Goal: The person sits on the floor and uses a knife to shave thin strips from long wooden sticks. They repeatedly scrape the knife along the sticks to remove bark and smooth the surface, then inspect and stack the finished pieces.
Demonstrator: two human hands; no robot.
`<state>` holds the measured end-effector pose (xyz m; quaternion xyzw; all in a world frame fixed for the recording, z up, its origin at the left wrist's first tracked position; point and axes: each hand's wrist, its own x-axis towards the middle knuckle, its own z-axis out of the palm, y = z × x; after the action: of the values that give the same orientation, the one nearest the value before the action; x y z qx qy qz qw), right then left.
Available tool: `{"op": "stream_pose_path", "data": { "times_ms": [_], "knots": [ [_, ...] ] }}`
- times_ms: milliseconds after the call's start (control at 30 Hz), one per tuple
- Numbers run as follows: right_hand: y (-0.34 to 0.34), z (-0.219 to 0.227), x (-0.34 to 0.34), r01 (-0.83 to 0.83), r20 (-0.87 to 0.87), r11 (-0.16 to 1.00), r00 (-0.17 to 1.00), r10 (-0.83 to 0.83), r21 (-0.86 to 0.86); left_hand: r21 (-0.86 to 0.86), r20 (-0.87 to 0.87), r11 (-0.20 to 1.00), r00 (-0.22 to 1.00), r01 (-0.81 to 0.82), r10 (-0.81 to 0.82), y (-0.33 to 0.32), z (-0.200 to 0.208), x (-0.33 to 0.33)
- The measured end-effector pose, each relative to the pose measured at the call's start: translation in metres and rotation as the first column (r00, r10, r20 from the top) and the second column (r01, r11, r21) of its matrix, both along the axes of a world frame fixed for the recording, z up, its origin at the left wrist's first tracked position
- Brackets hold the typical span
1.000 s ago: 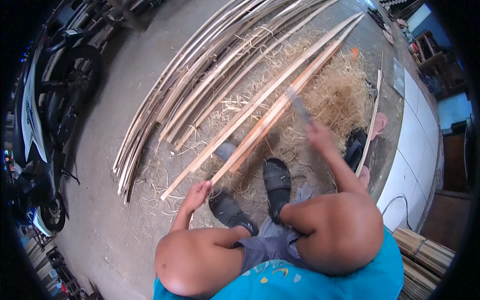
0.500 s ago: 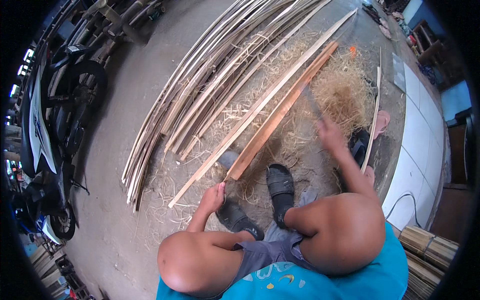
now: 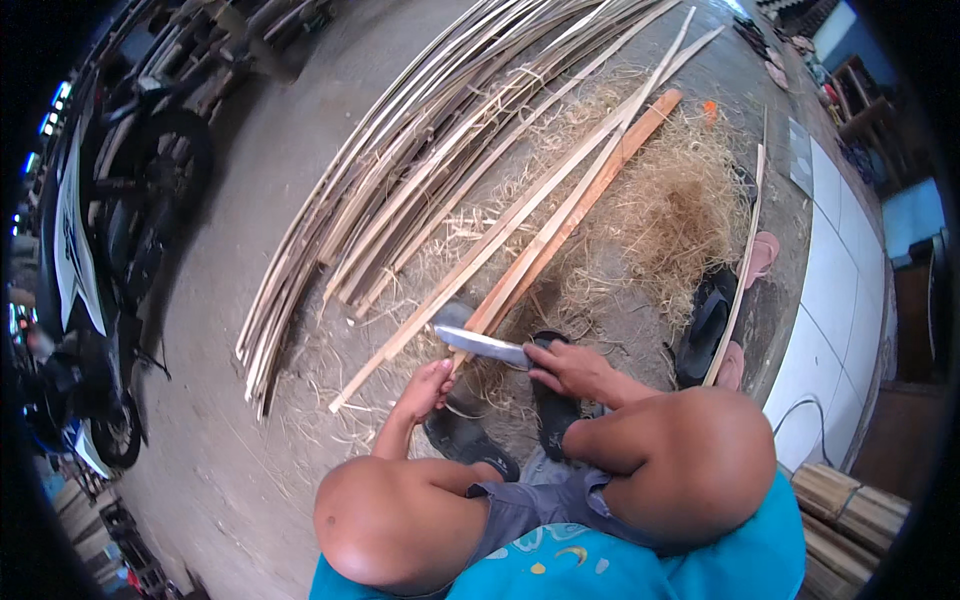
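Observation:
My left hand (image 3: 428, 388) is closed around the near end of a long pale bamboo strip (image 3: 568, 218), which runs away from me over a reddish-brown wooden board (image 3: 632, 143). In my right hand (image 3: 578, 372) is a knife, gripped by its handle. Its broad, shiny blade (image 3: 488, 346) points left and crosses the strip just beyond my left hand. Whether the edge bites into the strip cannot be made out. Left of the board another pale strip (image 3: 400, 340) lies lengthwise. My feet in dark sandals (image 3: 462, 438) are set apart below the hands.
A large bundle of bamboo strips (image 3: 400, 190) spreads across the floor ahead. Curly shavings (image 3: 680, 205) are heaped right of the board. Black slippers (image 3: 705, 325), pink slippers (image 3: 762, 255) and a thin strip (image 3: 745, 260) lie farther right. A motorcycle (image 3: 100, 260) stands left.
My right hand has swung the knife in from the right to the near end of the strip. The pale strip now shows along the board's top. My left hand has barely moved.

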<state>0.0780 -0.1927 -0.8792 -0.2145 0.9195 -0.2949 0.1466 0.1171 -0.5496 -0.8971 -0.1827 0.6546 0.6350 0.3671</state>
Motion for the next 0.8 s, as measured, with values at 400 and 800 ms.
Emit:
{"op": "stream_pose_path", "data": {
  "times_ms": [400,800],
  "knots": [
    [-0.005,0.033,-0.004,-0.005,0.147,0.996,0.989,-0.008,0.092,-0.799,-0.244,0.562,0.739,0.214,-0.628,0.022,0.013,0.014],
    [0.013,0.024,-0.025,0.096,0.059,0.989,0.993,-0.103,0.11,-0.428,-0.288,0.879,0.891,0.208,-0.351,-0.018,0.026,0.033]
  ]
}}
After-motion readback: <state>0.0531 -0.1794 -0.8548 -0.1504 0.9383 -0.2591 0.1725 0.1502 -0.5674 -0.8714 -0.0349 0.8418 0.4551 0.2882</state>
